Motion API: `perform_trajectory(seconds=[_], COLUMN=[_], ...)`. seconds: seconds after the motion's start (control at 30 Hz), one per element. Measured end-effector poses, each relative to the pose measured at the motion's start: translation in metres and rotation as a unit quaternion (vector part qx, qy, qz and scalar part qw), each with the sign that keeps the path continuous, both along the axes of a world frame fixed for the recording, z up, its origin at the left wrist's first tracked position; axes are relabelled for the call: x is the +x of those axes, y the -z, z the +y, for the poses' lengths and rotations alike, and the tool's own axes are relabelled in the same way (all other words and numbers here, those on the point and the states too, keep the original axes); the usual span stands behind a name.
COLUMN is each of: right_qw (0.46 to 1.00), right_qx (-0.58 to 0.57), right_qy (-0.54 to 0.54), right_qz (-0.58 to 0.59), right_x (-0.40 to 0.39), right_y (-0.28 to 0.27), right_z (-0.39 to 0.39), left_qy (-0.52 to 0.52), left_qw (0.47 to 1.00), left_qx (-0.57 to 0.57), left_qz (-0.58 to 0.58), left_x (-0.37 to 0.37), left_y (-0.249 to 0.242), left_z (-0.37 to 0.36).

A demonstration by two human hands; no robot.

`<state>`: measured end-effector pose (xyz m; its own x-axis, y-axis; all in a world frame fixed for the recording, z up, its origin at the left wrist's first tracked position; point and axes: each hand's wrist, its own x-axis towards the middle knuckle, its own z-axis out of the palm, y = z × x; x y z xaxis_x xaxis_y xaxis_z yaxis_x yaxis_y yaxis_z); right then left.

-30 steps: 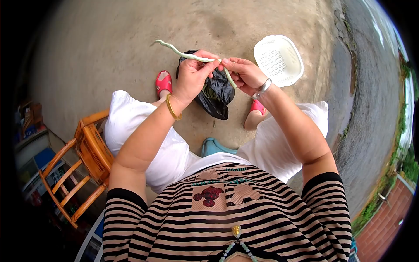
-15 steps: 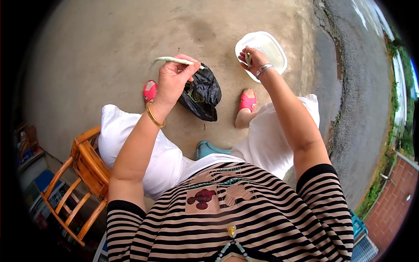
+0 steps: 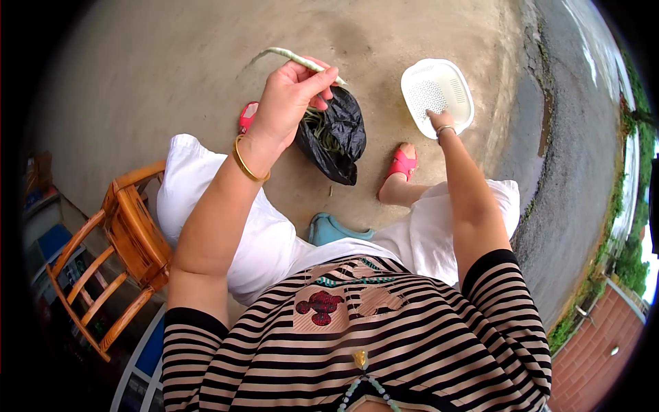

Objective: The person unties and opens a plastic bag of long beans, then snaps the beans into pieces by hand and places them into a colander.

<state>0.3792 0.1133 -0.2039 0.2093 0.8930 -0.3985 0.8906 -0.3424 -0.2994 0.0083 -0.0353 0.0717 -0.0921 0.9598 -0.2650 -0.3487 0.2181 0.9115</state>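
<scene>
A long pale-green bean (image 3: 292, 56) is pinched between the thumb and fingers of my left hand (image 3: 294, 96), its thin end pointing left. Just below that hand, a black plastic bag (image 3: 349, 130) lies open on the ground with more long beans (image 3: 317, 130) inside. My right hand (image 3: 439, 118) is lowered into the near side of a white perforated basket (image 3: 461, 81). Its fingers point down and look apart, and I see no bean in them, though the fingertips are partly hidden.
A wooden chair (image 3: 137, 226) stands at the left. Between my legs is a light-blue seat edge (image 3: 333, 230). My feet in pink sandals (image 3: 403, 165) flank the bag on the concrete floor (image 3: 171, 82). Beyond the floor's edge at right runs a grey road (image 3: 583, 123).
My right hand, which held short bean pieces above the basket, has dropped down into it. My left hand still holds the long bean. The whole view has shifted slightly.
</scene>
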Motion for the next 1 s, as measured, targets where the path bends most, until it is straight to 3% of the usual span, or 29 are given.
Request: perform_trajectory(seconds=[0.03, 0.07, 0.1, 0.13, 0.17, 0.2, 0.23, 0.3, 0.37, 0.43, 0.53, 0.67, 0.9, 0.97, 1.0], right_qw=[0.995, 0.969, 0.925, 0.920, 0.910, 0.918, 0.921, 0.906, 0.974, 0.984, 0.994, 0.993, 0.968, 0.976, 0.974], right_qx=[-0.036, -0.164, -0.254, -0.310, -0.355, -0.366, -0.368, -0.370, -0.225, -0.171, -0.076, 0.068, 0.055, 0.096, 0.177], right_qy=[-0.097, -0.177, -0.281, -0.240, -0.206, -0.109, -0.004, 0.108, -0.019, 0.025, -0.057, -0.046, -0.118, -0.088, -0.077], right_qz=[-0.002, 0.048, 0.023, 0.024, 0.052, 0.108, 0.128, 0.173, 0.014, 0.045, 0.048, 0.082, 0.216, 0.172, 0.122], right_x=[-0.029, -0.049, -0.070, -0.096, -0.133, -0.134, -0.150, -0.157, -0.148, -0.144, -0.136, -0.136, -0.111, -0.113, -0.117], right_y=[-0.017, -0.012, 0.017, 0.015, -0.054, 0.016, 0.006, 0.058, 0.102, 0.064, 0.074, 0.062, 0.046, 0.039, 0.032], right_z=[-0.022, -0.036, -0.048, -0.076, -0.099, -0.121, -0.140, -0.157, -0.165, -0.162, -0.145, -0.132, -0.085, -0.076, -0.074], left_qy=[-0.006, -0.001, -0.001, -0.001, -0.001, -0.002, -0.002, -0.001, -0.012, -0.013, -0.012, -0.013, 0.009, 0.013, 0.013], left_qw=[1.000, 1.000, 1.000, 1.000, 1.000, 1.000, 1.000, 1.000, 1.000, 0.999, 1.000, 1.000, 1.000, 1.000, 0.999], left_qx=[-0.002, 0.004, 0.002, 0.002, 0.001, -0.004, -0.005, -0.012, -0.006, -0.001, -0.005, -0.003, -0.019, -0.027, -0.028], left_qz=[-0.005, -0.011, -0.013, -0.014, -0.016, -0.013, -0.013, -0.014, -0.025, -0.032, -0.026, -0.020, -0.004, 0.004, 0.006], left_x=[-0.002, -0.005, -0.006, -0.005, -0.005, -0.004, -0.004, -0.004, -0.007, -0.008, -0.009, -0.010, -0.008, -0.009, -0.009], left_y=[-0.002, -0.002, -0.002, -0.003, -0.003, -0.005, -0.005, -0.004, -0.001, -0.002, -0.005, -0.005, -0.002, -0.002, -0.003], left_z=[0.001, 0.001, 0.001, 0.001, 0.002, 0.001, 0.002, 0.001, 0.003, 0.002, 0.000, -0.002, -0.004, -0.004, -0.004])
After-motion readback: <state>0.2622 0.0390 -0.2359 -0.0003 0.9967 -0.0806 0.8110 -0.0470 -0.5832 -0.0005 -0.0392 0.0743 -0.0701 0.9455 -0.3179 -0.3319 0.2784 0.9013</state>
